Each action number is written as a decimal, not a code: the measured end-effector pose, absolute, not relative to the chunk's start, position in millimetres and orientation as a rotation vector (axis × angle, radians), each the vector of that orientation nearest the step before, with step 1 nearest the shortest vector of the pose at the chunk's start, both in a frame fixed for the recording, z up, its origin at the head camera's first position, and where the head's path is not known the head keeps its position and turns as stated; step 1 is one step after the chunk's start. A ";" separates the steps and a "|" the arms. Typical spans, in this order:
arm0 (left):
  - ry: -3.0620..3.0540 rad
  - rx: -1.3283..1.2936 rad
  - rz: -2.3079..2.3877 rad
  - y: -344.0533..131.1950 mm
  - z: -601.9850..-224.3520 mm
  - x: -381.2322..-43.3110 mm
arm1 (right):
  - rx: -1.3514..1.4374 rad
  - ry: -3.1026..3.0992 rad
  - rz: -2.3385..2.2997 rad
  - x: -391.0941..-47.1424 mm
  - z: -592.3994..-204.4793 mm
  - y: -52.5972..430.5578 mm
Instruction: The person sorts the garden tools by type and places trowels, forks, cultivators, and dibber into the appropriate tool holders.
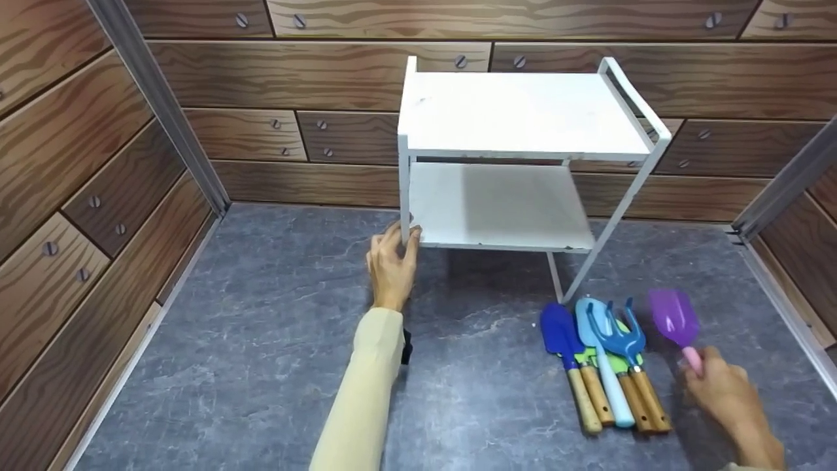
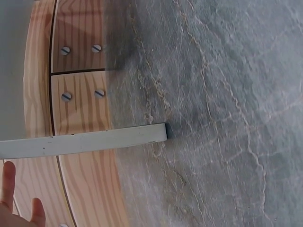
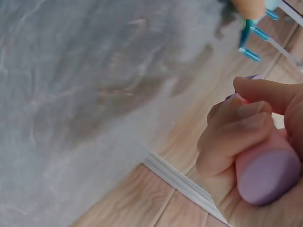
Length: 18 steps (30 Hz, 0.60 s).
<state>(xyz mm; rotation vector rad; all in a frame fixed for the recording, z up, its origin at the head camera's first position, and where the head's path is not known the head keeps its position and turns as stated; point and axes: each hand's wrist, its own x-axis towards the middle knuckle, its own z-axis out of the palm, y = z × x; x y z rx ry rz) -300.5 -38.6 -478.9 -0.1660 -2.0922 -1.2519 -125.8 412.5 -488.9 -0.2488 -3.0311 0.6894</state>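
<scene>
A white two-tier shelf rack (image 1: pixel 529 111) stands at the back. My left hand (image 1: pixel 392 265) holds its front left leg at the lower tier's corner, thumb in front and fingers at the leg's side. In the left wrist view, fingertips (image 2: pixel 8 182) lie right at the white leg (image 2: pixel 109 139). My right hand (image 1: pixel 726 389) grips the pink handle of a purple toy shovel (image 1: pixel 673 315), blade pointing away from me. The right wrist view shows fingers (image 3: pixel 236 137) curled round that handle, its rounded purple end (image 3: pixel 270 177) sticking out below them.
Left of the shovel lie a dark blue trowel (image 1: pixel 558 330), a light blue trowel (image 1: pixel 611 386), a blue hand fork (image 1: pixel 621 340) and green-headed tools (image 1: pixel 641 358) under them, handles toward me. Wood-patterned panels (image 1: pixel 314 72) enclose the grey marbled floor (image 1: pixel 261 340) at the back and sides.
</scene>
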 end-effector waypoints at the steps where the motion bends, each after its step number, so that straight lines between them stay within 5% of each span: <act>1: -2.087 -0.170 -1.256 -37.9 -478.7 -301.4 | -0.236 -3.001 0.681 -124.4 -486.1 410.7; 18: -2.064 -0.194 -1.258 -38.2 -480.3 -303.3 | -0.081 -2.808 0.611 -114.8 -463.6 372.2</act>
